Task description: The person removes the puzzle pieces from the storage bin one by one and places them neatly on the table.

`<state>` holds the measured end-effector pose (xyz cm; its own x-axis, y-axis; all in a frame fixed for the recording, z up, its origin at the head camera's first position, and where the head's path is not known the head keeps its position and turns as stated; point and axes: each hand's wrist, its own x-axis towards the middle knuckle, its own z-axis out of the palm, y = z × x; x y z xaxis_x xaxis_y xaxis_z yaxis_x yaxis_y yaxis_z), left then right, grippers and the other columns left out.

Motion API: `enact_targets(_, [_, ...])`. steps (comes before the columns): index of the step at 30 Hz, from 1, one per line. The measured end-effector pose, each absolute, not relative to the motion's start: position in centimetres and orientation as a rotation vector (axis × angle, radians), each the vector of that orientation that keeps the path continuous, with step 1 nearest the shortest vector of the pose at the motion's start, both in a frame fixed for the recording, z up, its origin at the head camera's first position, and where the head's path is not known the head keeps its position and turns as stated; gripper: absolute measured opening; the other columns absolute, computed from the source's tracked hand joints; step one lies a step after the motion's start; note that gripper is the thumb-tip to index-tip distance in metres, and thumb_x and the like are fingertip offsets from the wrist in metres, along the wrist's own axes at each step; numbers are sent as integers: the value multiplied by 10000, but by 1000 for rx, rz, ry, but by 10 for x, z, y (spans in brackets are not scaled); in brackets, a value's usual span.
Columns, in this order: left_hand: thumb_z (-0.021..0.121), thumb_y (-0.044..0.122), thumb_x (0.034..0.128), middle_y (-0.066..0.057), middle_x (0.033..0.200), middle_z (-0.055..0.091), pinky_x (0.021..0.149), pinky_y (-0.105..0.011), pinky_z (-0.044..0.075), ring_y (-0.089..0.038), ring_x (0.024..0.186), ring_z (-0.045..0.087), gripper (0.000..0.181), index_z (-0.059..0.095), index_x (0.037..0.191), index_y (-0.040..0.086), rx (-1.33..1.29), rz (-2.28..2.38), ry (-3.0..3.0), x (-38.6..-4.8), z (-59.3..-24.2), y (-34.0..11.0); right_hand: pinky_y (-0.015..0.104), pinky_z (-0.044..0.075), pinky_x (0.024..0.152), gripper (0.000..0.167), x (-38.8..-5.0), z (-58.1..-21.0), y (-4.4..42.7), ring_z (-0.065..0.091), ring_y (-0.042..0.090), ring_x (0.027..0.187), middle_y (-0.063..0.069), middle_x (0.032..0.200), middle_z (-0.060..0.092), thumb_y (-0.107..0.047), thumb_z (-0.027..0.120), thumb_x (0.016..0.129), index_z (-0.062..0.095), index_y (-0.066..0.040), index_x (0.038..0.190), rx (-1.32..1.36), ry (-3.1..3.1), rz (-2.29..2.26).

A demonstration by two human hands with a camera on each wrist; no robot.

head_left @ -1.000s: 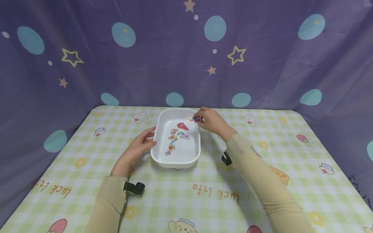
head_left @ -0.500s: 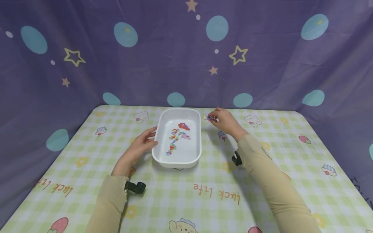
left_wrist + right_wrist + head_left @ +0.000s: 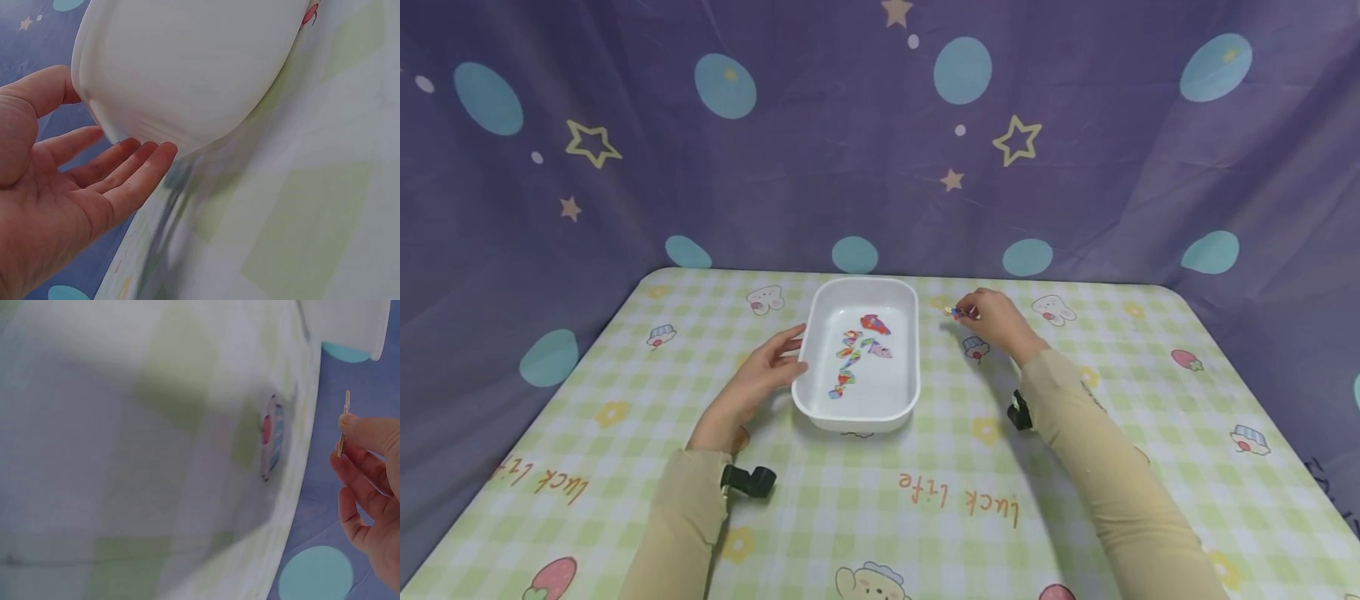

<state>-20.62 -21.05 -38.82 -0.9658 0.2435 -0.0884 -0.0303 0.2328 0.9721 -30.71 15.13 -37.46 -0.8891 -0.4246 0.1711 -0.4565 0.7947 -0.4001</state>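
Note:
A white rectangular tray (image 3: pixel 892 400) stands on the table, with several small colourful flat pieces lying in it, among them a red one (image 3: pixel 875 324) and a pinkish one (image 3: pixel 880 352). My left hand (image 3: pixel 749 387) touches the tray's left side; in the left wrist view the fingers (image 3: pixel 140 165) lie nearly straight against its outer wall (image 3: pixel 187 75). To the right of the tray, above the table, my right hand (image 3: pixel 1000 322) pinches a small colourful piece (image 3: pixel 956 312). That thin piece (image 3: pixel 347 402) appears edge-on between thumb and fingers in the right wrist view.
A green and white checked cloth (image 3: pixel 955 550) with printed cartoon figures covers the table. Behind it hangs a purple curtain (image 3: pixel 850 150) with stars and blue ovals. Black straps with small devices are on both wrists.
My right hand has moved from over the tray's back right edge out to the right and slightly nearer, with the colourful piece still pinched. The left hand stays at the tray.

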Motion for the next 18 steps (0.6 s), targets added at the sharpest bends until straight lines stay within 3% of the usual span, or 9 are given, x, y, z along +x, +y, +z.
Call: enact_targets(18, [582, 117, 865, -170, 1408, 349, 926, -363, 444, -350, 1225, 426, 659, 263, 1440, 161, 176, 1798, 2291, -207, -388, -211, 385, 493, 751, 205, -312, -389, 160, 615, 251, 843, 129, 955, 659, -123, 652, 819, 682, -35, 1002, 618, -3003, 614])
